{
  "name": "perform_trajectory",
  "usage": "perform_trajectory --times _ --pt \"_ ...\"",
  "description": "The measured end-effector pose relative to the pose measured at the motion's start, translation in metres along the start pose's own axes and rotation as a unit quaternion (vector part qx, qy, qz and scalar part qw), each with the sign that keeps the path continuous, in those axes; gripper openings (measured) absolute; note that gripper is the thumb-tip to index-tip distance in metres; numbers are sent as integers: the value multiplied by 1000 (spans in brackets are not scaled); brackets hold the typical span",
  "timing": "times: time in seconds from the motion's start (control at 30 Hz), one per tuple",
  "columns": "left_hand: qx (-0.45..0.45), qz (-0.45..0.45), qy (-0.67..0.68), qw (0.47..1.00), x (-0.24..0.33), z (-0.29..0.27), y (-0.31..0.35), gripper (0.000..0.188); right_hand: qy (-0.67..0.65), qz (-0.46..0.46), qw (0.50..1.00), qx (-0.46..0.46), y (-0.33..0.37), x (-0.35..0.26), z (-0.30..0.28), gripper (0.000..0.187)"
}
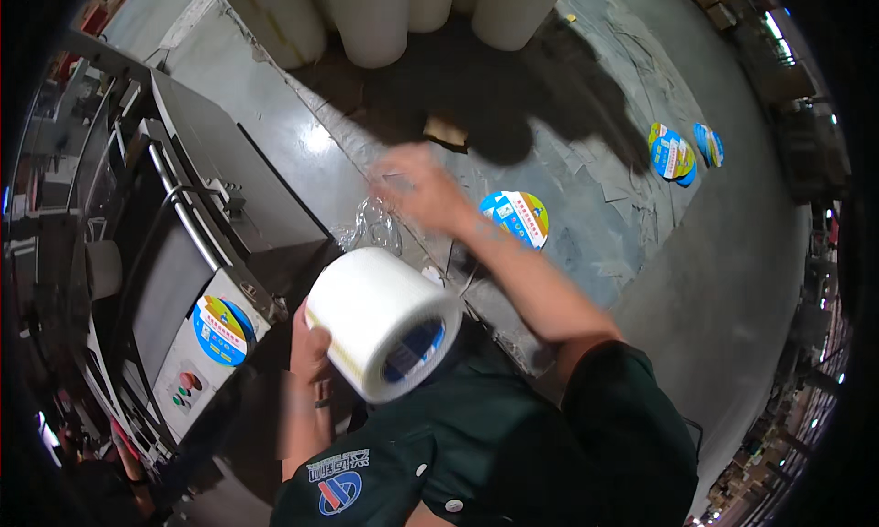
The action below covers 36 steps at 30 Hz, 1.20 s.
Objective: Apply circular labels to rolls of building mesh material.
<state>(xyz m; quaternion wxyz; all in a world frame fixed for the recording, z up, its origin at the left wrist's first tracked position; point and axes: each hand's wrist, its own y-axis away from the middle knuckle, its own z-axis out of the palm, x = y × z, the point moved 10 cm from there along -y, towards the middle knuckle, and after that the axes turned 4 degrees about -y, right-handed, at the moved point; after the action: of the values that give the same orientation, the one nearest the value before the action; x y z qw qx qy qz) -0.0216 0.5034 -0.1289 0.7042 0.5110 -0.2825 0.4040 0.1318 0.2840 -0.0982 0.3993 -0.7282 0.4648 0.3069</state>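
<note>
Left grip clamps the wide white roll before the torso, long axis slanting far-left to near-right; right grip, blurred, closure indeterminate, lies beyond, near clear film.

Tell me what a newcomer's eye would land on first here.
The big white roll, just below the middle, held in the left hand. Next, the bright round discs: one on the machine at left, another on the floor, right of the right hand. That hand is blurred, close to some crumpled clear plastic.
</note>
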Motion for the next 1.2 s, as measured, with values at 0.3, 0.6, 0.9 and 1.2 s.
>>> perform_trajectory --times 0.3,0.6,0.9,1.2 --pt "96 -84 230 965 -62 -35 4 57 294 183 938 -9 19 250 -65 30" --pt "155 -57 288 943 -64 -45 1 48 366 238 897 -61 219 125 -64 90" --pt "40 -62 368 927 -80 3 -7 56 303 243 922 -9 283 131 -82 39" --pt "48 -26 391 919 -43 -54 11 58 167 -44 982 75 112 -156 4 38"
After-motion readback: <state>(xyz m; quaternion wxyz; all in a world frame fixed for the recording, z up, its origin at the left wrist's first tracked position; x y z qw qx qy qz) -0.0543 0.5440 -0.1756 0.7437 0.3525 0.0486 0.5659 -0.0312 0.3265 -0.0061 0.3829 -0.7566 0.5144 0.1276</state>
